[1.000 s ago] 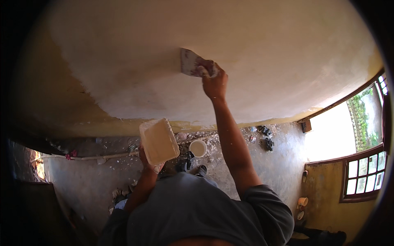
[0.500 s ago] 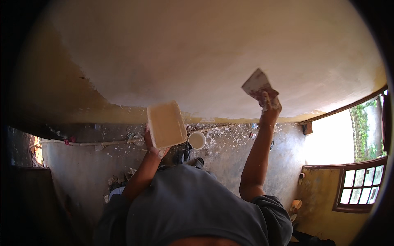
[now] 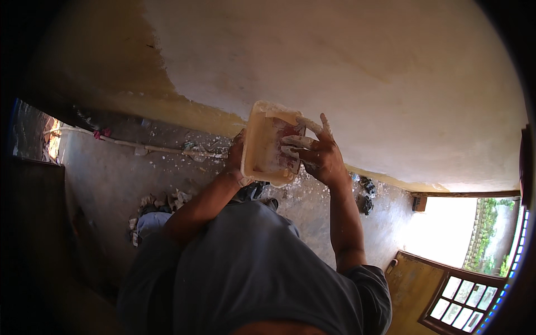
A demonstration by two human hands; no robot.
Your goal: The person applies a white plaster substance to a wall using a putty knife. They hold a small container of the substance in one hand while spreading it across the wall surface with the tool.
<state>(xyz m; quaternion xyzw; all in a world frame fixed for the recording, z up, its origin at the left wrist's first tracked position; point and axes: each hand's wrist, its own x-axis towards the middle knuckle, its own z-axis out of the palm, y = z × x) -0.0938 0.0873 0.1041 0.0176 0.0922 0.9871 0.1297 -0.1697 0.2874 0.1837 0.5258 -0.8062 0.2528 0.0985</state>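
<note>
Cream plastic tub (image 3: 267,146) sits gripped in my left hand (image 3: 237,152). My right hand (image 3: 315,153), its plaster-caked fingers (image 3: 297,140) spread, holds a scraper blade (image 3: 285,149) inside it.

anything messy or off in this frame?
Yes. White splatter and rubble litter the floor below the wall, and the right hand at the tray is smeared with white paste.
</note>
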